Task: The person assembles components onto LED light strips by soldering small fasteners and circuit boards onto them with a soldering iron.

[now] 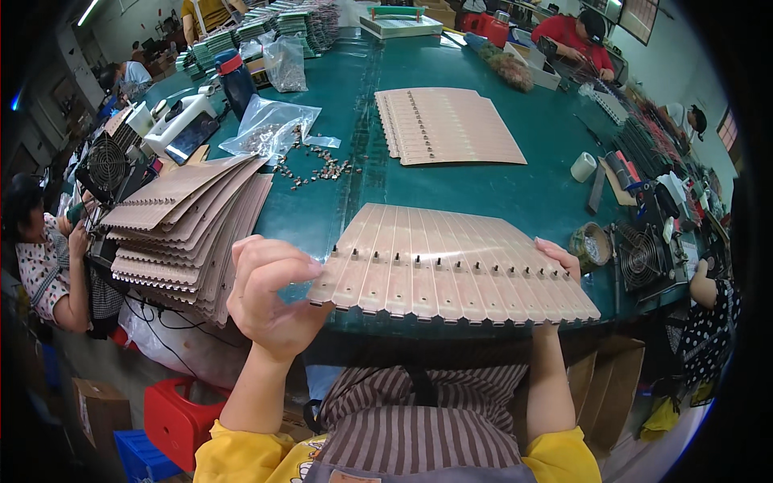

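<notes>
Copper-toned panel (455,270) of joined narrow strips is up in front of you, over the near edge of the green tabletop (555,173), held at both ends. Your left hand (276,291) is curled narrow on the left end, finger and thumb at the corner; your right hand (560,256) wraps the far right side, fingers showing past the edge, palm and thumb hidden behind the panel, so can't tell how tight. Holding by the ends probably stops it sagging and keeps fingers off the row of small dark parts (439,263) standing across the strips. Face is tipped your way, likely so you can see that row. To your left, a fanned stack of panels (189,221), loosely layered, seemingly for easy reach. Ahead, a neater overlapped stack (447,125), edges stepped so the dark parts of each sheet show, maybe to keep them from being pressed. Loose small metal pieces (326,171) spill beside the clear plastic bag (270,129), presumably tipped out for picking. Tape roll (583,167) and round tub (592,244) sit off right, apparently out of your way.
</notes>
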`<control>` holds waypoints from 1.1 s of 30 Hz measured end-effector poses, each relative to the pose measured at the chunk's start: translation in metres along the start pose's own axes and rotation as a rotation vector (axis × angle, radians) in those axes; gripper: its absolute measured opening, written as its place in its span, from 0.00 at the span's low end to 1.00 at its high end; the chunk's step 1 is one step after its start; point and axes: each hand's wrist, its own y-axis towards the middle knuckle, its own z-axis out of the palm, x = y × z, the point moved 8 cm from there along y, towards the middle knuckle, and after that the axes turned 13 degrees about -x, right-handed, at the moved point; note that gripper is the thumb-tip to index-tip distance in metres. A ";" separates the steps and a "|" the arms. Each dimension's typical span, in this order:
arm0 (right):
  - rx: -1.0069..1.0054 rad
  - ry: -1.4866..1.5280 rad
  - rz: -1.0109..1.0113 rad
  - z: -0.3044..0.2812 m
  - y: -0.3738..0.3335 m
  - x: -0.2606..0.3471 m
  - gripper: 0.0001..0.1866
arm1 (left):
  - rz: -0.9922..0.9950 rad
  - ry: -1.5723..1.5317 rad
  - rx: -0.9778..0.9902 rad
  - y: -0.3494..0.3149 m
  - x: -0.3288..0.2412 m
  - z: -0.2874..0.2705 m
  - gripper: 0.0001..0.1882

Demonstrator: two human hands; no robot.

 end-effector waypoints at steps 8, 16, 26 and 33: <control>-0.006 -0.004 0.013 -0.003 0.006 0.005 0.16 | 0.021 -0.039 0.218 0.027 -0.037 0.015 0.20; 0.082 -0.122 -0.158 0.033 0.030 0.051 0.08 | 0.470 0.211 0.772 0.020 -0.086 0.040 0.08; -0.674 0.420 0.848 -0.123 0.023 -0.044 0.17 | -0.408 0.345 0.069 0.041 0.009 -0.052 0.07; -1.087 1.436 1.340 -0.215 0.000 -0.094 0.39 | -1.074 -0.107 -0.266 -0.039 0.047 -0.035 0.06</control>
